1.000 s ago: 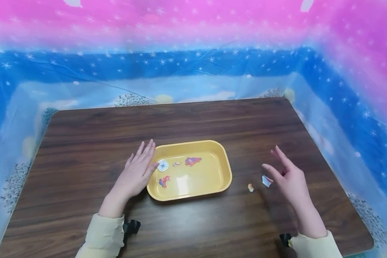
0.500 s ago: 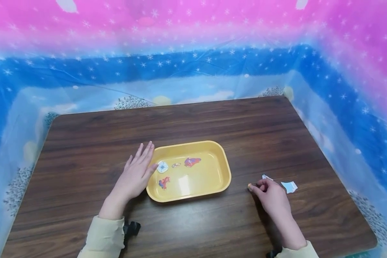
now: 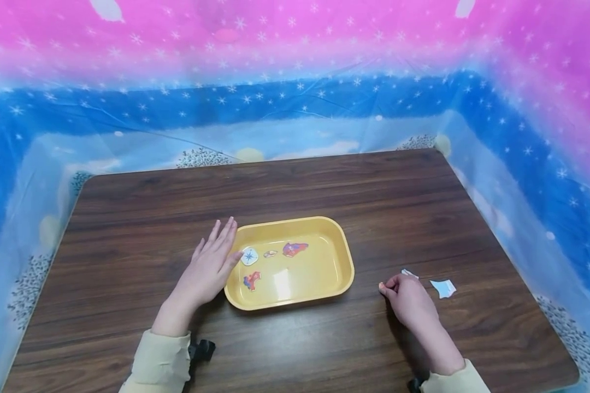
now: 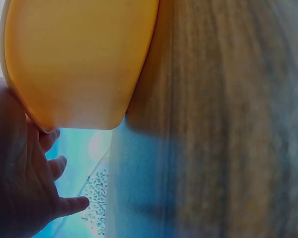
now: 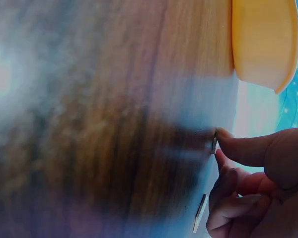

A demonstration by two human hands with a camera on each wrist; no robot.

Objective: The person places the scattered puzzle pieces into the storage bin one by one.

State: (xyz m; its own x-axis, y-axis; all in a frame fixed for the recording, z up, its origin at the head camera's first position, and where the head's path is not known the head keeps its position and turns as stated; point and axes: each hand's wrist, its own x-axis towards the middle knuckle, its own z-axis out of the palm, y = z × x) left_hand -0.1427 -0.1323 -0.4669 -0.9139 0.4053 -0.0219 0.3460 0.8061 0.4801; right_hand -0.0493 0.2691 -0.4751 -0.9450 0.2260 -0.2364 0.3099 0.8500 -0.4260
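My left hand (image 3: 204,273) rests with straight fingers along the left rim of a yellow tray (image 3: 346,256). The left wrist view shows that hand against the tray's outer wall (image 4: 84,64). To the right of the tray, my right hand (image 3: 410,303) pinches a small flat orange printed piece (image 3: 381,286) between thumb and finger, low over the table. In the right wrist view the thumb (image 5: 243,148) presses on the thin piece (image 5: 214,143). A white flat piece (image 3: 409,273) lies partly hidden behind the right hand. Another, light blue and white (image 3: 443,289), lies to its right.
Inside the tray lie a white piece with a blue compass star (image 3: 249,256), a small pale piece (image 3: 270,254), a red-purple piece (image 3: 295,249) and a red-blue piece (image 3: 252,280). The dark wood table (image 3: 285,344) is bordered by a printed curtain (image 3: 295,98).
My right hand has come down and left from above the loose pieces and taken hold of the small orange one. The light blue piece came into sight. My left hand has stayed at the tray.
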